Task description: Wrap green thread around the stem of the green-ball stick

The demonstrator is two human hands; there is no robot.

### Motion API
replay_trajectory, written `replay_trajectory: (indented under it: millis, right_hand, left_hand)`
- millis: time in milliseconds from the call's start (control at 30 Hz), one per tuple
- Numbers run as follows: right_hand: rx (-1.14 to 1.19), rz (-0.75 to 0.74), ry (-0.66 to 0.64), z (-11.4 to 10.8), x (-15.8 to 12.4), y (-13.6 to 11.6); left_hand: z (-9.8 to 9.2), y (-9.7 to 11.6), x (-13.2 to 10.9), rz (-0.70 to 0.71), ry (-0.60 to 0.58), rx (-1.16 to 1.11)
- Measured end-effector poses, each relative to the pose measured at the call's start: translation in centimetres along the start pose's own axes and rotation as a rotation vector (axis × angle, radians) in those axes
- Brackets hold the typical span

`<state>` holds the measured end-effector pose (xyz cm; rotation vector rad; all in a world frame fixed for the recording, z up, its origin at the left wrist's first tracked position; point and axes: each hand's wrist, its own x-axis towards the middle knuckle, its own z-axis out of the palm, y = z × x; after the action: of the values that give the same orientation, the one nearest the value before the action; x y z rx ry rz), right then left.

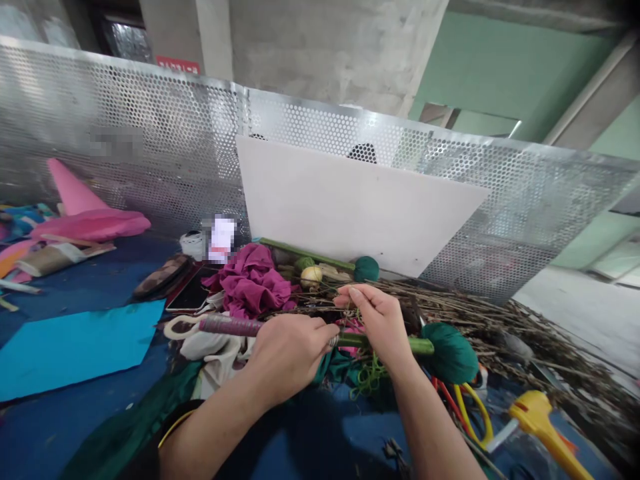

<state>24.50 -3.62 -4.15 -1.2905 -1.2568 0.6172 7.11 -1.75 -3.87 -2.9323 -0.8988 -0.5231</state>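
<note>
My left hand [295,350] is closed around a stick wrapped in purple and green [231,326]. The stick lies level, and its green right end meets a dark green cloth-covered ball [450,353]. Just above the stick, my right hand [379,320] pinches a thin strand that seems to run down toward my left fingers; what it is made of is hard to make out. Tangled light green string [370,377] hangs below the stick. Crumpled magenta cloth [257,280] lies behind my left hand, and white cloth [220,357] lies under the stick's left part.
Dry twigs [465,307] stretch along the back right. A yellow glue gun [543,427] and scissors with yellow handles [475,417] lie at right. A blue sheet [80,347] is at left. A white board [350,200] leans on the perforated metal partition [165,133].
</note>
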Motion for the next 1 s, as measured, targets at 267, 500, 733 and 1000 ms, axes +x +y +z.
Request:
replay_trajectory:
  millis: [267, 500, 733, 1000]
  right_hand:
    - [0.130, 0.084, -0.015, 0.2, 0.4, 0.5]
    - [0.153, 0.098, -0.037, 0.0, 0.2, -0.3]
    - [0.131, 0.164, 0.000, -7.1, -0.7, -2.5]
    - [0.182, 0.141, 0.396, -14.6, -0.3, 0.1]
  left_hand:
    - [0.5, 0.0, 0.0, 0.149, 0.074, 0.128]
    - [0.3, -0.2, -0.1, 0.125, 0.106, 0.132]
    - [-1.3, -2.9, -0.6, -0.116, 0.201, 0.026]
    - [-3.5, -5.6, -1.3, -0.290, 0.116, -0.131]
